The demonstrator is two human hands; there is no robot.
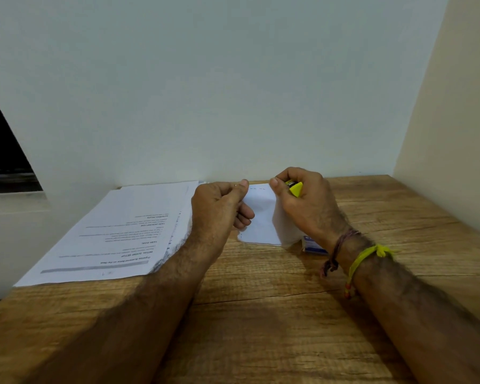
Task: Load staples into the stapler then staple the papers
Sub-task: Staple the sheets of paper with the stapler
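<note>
At a wooden desk set against a pale wall, I hold a yellow stapler in my right hand, fingers curled round it so that only its yellow end and a sliver of metal show between thumb and palm. My left hand sits just beside it, thumb and forefinger pressed together near the top edge of a small white sheet; something tiny glints at the fingertips, too small for me to say what it is, and I cannot tell whether the pinch is on the sheet's edge or on that speck. The other fingers of that hand are curled in toward the palm. The sheet lies between my two hands, its near edge on the desk, its right side rising under my right hand. Just below my right wrist, partly hidden by it, a small blue-and-white box rests on the desk, touching the sheet's lower right corner. To the left of my left hand, a stack of printed papers lies flat, text facing away from me, its right edge passing under my left forearm. A yellow cord and a reddish thread circle my right wrist.
</note>
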